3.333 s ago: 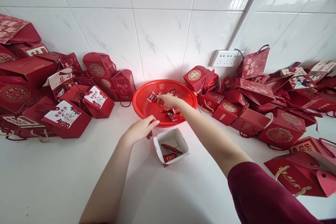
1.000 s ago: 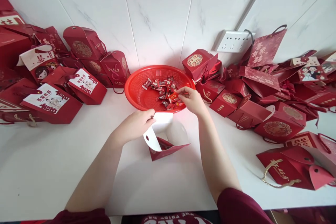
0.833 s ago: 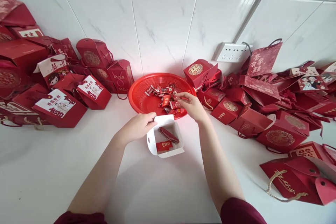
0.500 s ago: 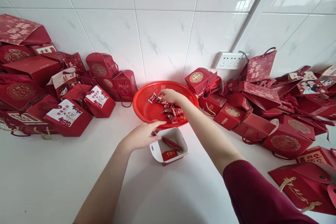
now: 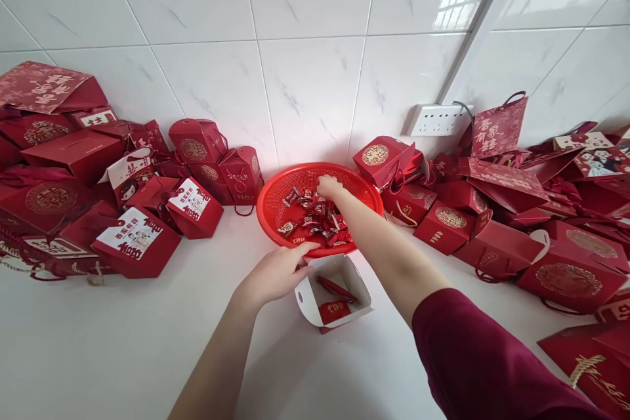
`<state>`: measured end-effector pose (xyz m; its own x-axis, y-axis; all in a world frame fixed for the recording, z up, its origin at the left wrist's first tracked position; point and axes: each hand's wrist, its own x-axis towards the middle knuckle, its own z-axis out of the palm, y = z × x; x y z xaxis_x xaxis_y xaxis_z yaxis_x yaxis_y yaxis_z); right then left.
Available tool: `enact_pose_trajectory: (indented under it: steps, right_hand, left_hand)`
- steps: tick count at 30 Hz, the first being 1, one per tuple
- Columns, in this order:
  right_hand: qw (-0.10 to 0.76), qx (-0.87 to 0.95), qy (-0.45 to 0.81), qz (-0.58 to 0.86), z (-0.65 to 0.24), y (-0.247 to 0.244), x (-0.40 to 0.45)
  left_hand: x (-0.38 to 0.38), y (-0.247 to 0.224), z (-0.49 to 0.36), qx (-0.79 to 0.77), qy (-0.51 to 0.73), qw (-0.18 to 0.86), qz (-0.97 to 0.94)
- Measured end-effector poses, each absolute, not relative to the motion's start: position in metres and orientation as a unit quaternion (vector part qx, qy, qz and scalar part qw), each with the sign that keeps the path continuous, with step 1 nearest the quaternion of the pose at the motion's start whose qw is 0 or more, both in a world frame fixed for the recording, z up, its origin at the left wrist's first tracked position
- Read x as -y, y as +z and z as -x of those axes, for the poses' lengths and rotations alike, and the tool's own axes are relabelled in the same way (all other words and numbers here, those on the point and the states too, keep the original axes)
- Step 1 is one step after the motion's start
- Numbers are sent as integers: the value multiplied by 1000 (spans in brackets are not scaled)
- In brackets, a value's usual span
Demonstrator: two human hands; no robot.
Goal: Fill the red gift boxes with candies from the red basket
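Observation:
A small paper gift box (image 5: 335, 326), red outside and white inside, stands open on the white surface. Inside it lie a red packet (image 5: 333, 310) with lettering and a long red-wrapped piece (image 5: 337, 289). At its back left corner, my left hand (image 5: 275, 272) grips the edge, the index finger stretched along the rim of the red plastic basket (image 5: 268, 209). My right hand (image 5: 329, 187) reaches into the back of that basket with fingers bent; what they hold is hidden. Several wrapped sweets (image 5: 319, 222) lie around and below it.
Red gift boxes are piled on the left (image 5: 59, 200) and on the right (image 5: 497, 246). A small stack of boxes (image 5: 211, 161) stands left of the basket, and another box (image 5: 381, 161) sits close on its right. A white power strip (image 5: 438, 121) is against the tiled wall (image 5: 310, 79).
My right hand has moved to the back of the basket, and more of the sweets show. My left hand stays at the gift box. The whole view has shifted slightly.

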<state>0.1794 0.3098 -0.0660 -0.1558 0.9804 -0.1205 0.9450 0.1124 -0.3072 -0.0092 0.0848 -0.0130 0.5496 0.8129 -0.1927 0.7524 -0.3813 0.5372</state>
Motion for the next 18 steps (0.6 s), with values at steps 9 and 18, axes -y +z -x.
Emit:
enact_pose_trajectory:
  steps: [9,18]
  right_hand:
    - [-27,747,185,638,-183,-88,-311]
    - [-46,745,227,625,-188,-90,-315]
  left_hand:
    - [-86,-16,11,-480,27,296,-825]
    - [-88,-17,10,-480,34,312,-819]
